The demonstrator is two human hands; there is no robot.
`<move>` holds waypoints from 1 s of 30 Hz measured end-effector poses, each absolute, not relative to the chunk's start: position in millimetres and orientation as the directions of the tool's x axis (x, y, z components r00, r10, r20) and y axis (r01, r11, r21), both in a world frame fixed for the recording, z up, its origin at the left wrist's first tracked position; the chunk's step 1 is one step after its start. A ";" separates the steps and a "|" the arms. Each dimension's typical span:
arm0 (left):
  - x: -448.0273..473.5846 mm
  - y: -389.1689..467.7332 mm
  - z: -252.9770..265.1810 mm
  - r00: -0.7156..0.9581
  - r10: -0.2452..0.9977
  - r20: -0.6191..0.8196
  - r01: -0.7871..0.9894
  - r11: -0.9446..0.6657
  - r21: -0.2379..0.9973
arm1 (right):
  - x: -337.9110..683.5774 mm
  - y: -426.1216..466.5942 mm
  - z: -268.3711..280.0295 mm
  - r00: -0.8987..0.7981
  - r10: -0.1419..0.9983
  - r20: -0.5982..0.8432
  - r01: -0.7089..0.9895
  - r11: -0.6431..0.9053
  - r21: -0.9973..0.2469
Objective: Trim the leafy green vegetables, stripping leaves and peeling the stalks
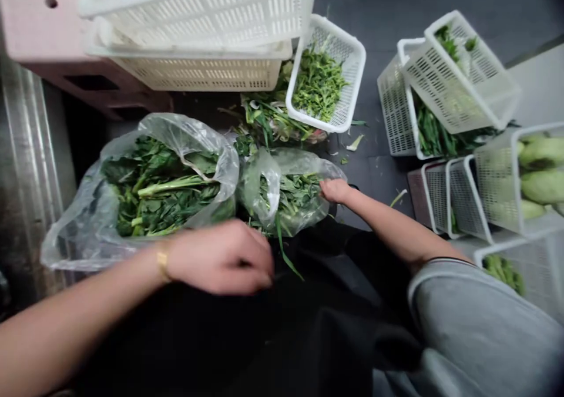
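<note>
My right hand [333, 190] is closed on the rim of the smaller clear plastic bag [304, 161], which has loose green leaves [293, 192] inside. My left hand [227, 259], slightly blurred, is in front of the bags with its fingers curled toward the thumb; whatever they may hold is hidden. Just beyond my left wrist stands a larger clear plastic bag [83, 221] full of leafy stalks [176, 188]. A long green leaf [286, 253] hangs over the front of the smaller bag, apart from my left hand.
Picked greens fill part of a white basket [326, 118] behind the bags, beside a heap of trimmings [268, 115]. Stacked white crates [198, 71] and a pink bin [44, 27] stand at the back left. More vegetable baskets [462, 86] line the right side. Scraps lie on the dark floor [374, 174].
</note>
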State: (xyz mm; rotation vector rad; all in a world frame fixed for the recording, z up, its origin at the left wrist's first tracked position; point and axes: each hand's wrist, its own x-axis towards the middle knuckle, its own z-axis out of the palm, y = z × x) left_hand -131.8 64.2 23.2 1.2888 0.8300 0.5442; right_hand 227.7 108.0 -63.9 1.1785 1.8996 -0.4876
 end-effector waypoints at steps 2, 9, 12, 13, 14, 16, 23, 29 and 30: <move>-50.9 41.0 29.4 0.902 0.424 -0.077 0.147 -0.134 0.980 | 229.5 99.1 -49.2 -0.220 0.462 -0.859 0.854 0.517 0.059; 48.1 59.9 -87.4 0.640 0.532 -0.554 0.762 -0.535 0.366 | 283.9 40.7 21.8 -0.640 0.280 -0.715 0.566 0.802 -0.193; 24.7 71.3 -108.6 0.567 0.641 -0.517 0.820 -0.499 0.280 | 303.9 25.2 38.5 -0.707 0.268 -0.655 0.521 0.824 -0.225; 19.1 73.7 -109.4 0.532 0.667 -0.522 0.843 -0.475 0.251 | 307.5 22.3 40.3 -0.712 0.263 -0.651 0.518 0.823 -0.233; 16.0 74.8 -108.5 0.502 0.680 -0.534 0.860 -0.457 0.227 | 309.8 20.9 40.8 -0.710 0.260 -0.655 0.517 0.823 -0.233; 18.8 69.8 -105.3 0.485 0.692 -0.534 0.870 -0.444 0.215 | 310.3 23.0 40.8 -0.688 0.288 -0.667 0.531 0.825 -0.192; 74.1 28.1 -96.0 0.776 0.471 -0.420 0.588 -0.299 0.752 | 279.6 48.5 62.3 -0.635 0.453 -0.626 0.639 0.763 -0.096; -34.7 104.5 -32.5 0.687 0.527 -0.500 0.624 -0.077 0.778 | 284.2 15.4 48.8 -0.668 0.348 -0.657 0.582 0.795 -0.171; -68.3 116.5 -15.6 0.686 0.523 -0.506 0.611 -0.037 0.791 | 288.3 16.3 43.6 -0.676 0.379 -0.631 0.597 0.785 -0.168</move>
